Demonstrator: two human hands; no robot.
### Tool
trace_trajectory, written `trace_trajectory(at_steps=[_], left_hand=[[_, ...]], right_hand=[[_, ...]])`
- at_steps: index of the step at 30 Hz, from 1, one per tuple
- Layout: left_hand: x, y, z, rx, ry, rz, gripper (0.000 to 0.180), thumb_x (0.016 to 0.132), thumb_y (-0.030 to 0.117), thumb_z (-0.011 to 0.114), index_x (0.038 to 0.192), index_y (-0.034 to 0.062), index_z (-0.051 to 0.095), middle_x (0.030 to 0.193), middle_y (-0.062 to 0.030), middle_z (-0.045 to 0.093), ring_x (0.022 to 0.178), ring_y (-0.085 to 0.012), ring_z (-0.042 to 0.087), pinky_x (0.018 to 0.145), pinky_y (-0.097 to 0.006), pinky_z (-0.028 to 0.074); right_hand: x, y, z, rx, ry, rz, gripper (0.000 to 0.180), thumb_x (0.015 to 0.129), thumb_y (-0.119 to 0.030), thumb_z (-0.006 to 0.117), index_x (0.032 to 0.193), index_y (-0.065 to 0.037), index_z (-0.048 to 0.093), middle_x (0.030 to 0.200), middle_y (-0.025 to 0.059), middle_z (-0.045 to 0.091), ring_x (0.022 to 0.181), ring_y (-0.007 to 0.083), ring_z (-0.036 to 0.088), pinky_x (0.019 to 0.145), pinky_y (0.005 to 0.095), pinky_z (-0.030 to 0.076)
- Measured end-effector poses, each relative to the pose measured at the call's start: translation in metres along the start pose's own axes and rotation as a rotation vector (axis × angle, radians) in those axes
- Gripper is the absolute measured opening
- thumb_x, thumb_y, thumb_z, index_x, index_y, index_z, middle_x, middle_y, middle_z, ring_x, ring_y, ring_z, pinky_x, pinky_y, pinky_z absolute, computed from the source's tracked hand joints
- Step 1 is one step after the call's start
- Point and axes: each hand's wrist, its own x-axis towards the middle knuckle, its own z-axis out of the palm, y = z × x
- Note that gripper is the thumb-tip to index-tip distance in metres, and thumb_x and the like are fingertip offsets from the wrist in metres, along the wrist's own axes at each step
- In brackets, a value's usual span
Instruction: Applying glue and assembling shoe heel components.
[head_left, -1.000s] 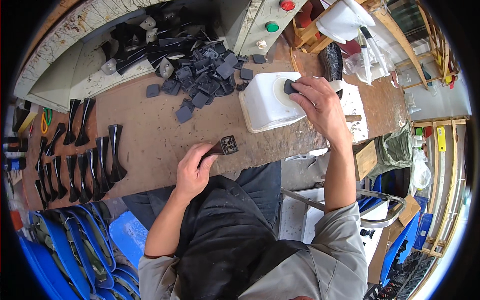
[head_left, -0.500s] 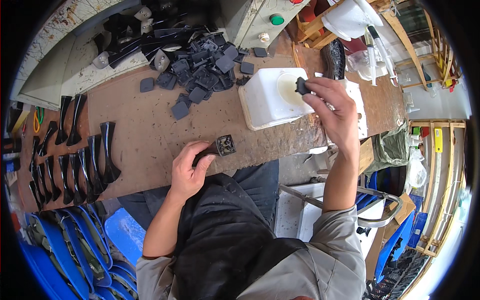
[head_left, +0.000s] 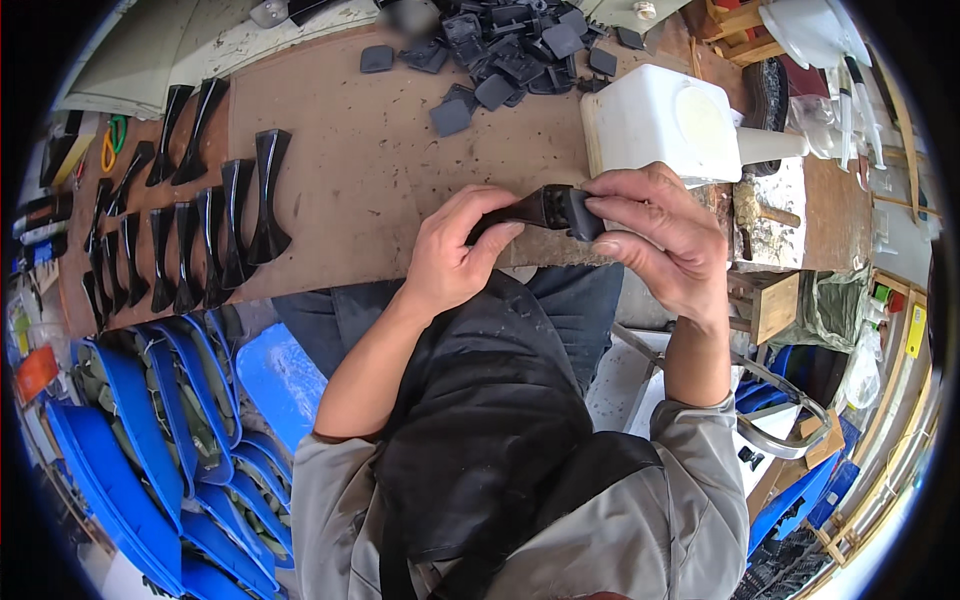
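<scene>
My left hand [head_left: 452, 252] is closed round a glossy black furniture leg [head_left: 532, 208], raised above the table's near edge. In the fingers of my right hand [head_left: 668, 240] is a black square plastic cap [head_left: 582, 216]. The cap is up against the leg's wide end; how far it sits in is hidden. Several similar caps [head_left: 515, 65] lie in a loose pile toward the back of the table. More black legs [head_left: 207, 245] are laid in rows on the left. Just past my right hand is a white plastic container [head_left: 650, 125].
The brown worktable [head_left: 350, 180] ends just in front of me. A hammer [head_left: 748, 212] rests on a stained white sheet at right, near large syringes [head_left: 860, 110]. Blue curved panels [head_left: 150, 420] stand at lower left. A metal-framed seat [head_left: 790, 440] is at lower right.
My right hand has brought the cap left from the white container to the leg's end. My left hand has turned the leg sideways. The view has shifted, placing the tabletop things higher and further right.
</scene>
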Motion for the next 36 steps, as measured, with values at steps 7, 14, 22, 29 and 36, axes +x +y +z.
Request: trace_trajectory(at_steps=[7,14,22,29,36], left_hand=[[-0.002,0.001,-0.003,0.003,-0.011,0.020,0.022,0.083,0.006,0.069,0.103,0.0001,0.060,0.098,-0.0140,0.065,0.089,-0.0307,0.064,0.077,-0.035,0.051],[-0.003,-0.001,-0.001,0.008,-0.017,0.047,0.022,0.083,0.006,0.069,0.103,0.0000,0.060,0.097,-0.0145,0.065,0.088,-0.0311,0.064,0.076,-0.035,0.051],[0.000,0.000,-0.006,0.067,0.021,0.039,0.022,0.082,0.007,0.070,0.102,-0.0005,0.062,0.097,-0.0152,0.065,0.087,-0.0316,0.064,0.076,-0.036,0.051],[-0.019,0.039,-0.002,-0.136,-0.044,-0.153,0.016,0.090,0.004,0.063,0.106,-0.0015,0.061,0.086,-0.0033,0.065,0.076,-0.0067,0.058,0.067,-0.024,0.048],[-0.060,0.098,-0.045,-0.395,0.048,-0.422,0.015,0.091,0.007,0.064,0.101,-0.0039,0.060,0.082,-0.0070,0.065,0.071,-0.0120,0.063,0.066,-0.026,0.051]], right_hand=[[0.004,0.002,0.007,-0.122,0.000,-0.098,0.033,0.068,-0.009,0.079,0.099,0.000,0.072,0.103,0.0112,0.067,0.082,0.0244,0.061,0.069,0.0329,0.051],[-0.001,0.005,0.012,-0.168,-0.015,-0.100,0.037,0.067,-0.005,0.079,0.103,-0.005,0.072,0.105,0.0097,0.066,0.084,0.0244,0.060,0.070,0.0342,0.052],[-0.011,0.016,0.042,0.007,0.137,0.012,0.033,0.074,-0.004,0.077,0.106,-0.005,0.071,0.109,0.0110,0.065,0.091,0.0260,0.062,0.076,0.0346,0.053],[-0.024,-0.007,0.041,-0.163,0.157,-0.017,0.060,0.075,-0.037,0.076,0.120,0.000,0.063,0.123,0.0174,0.058,0.113,0.0331,0.054,0.096,0.0410,0.043],[-0.012,-0.039,0.064,0.268,0.018,-0.028,0.074,0.071,-0.047,0.078,0.126,-0.001,0.059,0.127,0.0157,0.055,0.118,0.0297,0.051,0.098,0.0385,0.041]])
